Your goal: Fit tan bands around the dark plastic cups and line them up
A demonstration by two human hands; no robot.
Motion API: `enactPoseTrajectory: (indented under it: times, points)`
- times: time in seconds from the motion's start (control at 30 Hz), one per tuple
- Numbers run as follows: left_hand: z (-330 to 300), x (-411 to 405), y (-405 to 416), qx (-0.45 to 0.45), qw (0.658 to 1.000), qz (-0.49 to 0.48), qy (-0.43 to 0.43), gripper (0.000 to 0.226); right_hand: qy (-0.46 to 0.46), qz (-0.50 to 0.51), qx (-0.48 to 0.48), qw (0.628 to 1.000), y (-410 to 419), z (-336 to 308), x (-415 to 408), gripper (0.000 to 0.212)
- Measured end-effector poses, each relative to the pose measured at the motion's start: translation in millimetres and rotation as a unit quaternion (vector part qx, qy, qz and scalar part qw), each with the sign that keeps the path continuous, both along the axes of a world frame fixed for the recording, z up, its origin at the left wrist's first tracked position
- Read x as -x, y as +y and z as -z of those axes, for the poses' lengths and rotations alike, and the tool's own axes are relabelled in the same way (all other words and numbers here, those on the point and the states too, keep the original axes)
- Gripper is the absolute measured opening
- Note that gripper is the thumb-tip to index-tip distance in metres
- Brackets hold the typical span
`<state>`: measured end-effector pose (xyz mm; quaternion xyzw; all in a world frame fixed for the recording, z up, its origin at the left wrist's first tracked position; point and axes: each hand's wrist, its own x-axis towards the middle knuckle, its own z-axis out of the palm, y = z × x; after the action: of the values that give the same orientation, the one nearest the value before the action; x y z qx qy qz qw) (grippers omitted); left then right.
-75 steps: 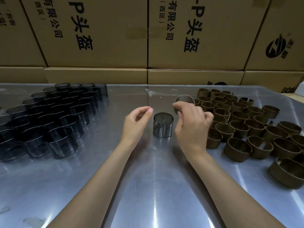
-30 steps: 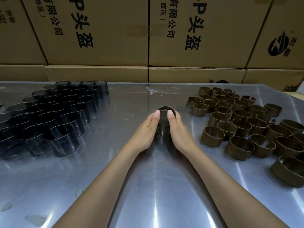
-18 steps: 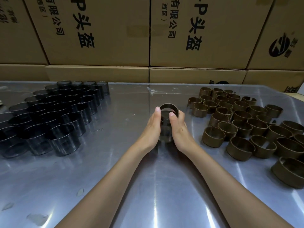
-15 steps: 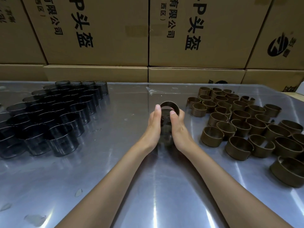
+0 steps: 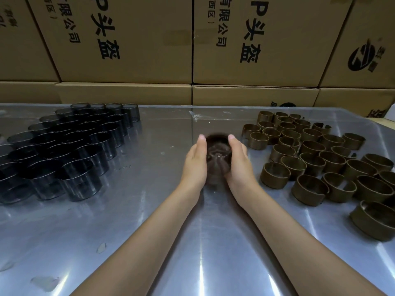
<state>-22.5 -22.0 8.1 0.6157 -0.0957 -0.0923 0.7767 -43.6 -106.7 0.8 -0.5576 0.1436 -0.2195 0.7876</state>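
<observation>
We are clasping the blurred dark cup point(image 5: 218, 154) between left hand point(image 5: 195, 165) and right hand point(image 5: 239, 165), palms pressing its sides.

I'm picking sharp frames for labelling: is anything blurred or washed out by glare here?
Head view: the cup between the left hand and right hand is motion-blurred, its band unclear; bright streaks glare on the metal table; cardboard boxes lean outward from wide-angle distortion.
</observation>
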Motion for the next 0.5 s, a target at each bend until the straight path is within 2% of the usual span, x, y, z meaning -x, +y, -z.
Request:
enactPoseTrajectory:
  times: [0.2,0.33,0.43,0.5]
  points:
    - [-0.5,-4.1,2.4,0.092,0.994,0.029,0.056,0.026,-0.024,-0.029,-0.116,0.993,-0.2,-3.8,3.9,0.038]
    - [-9.1,-10.1,11.9,0.091,0.994,0.041,0.042,0.044,-0.035,-0.109,-0.155,0.981,-3.0,-8.9,7.7,0.033]
    - [-14.7,-15.5,21.2,0.079,0.996,0.026,0.019,0.056,0.027,-0.198,-0.111,0.974,-13.3,-12.6,13.3,0.043]
    - [-16.6,-19.5,29.0,0.077,0.995,0.055,0.018,0.059,0.044,-0.239,-0.108,0.964,-18.0,-13.8,16.0,0.048]
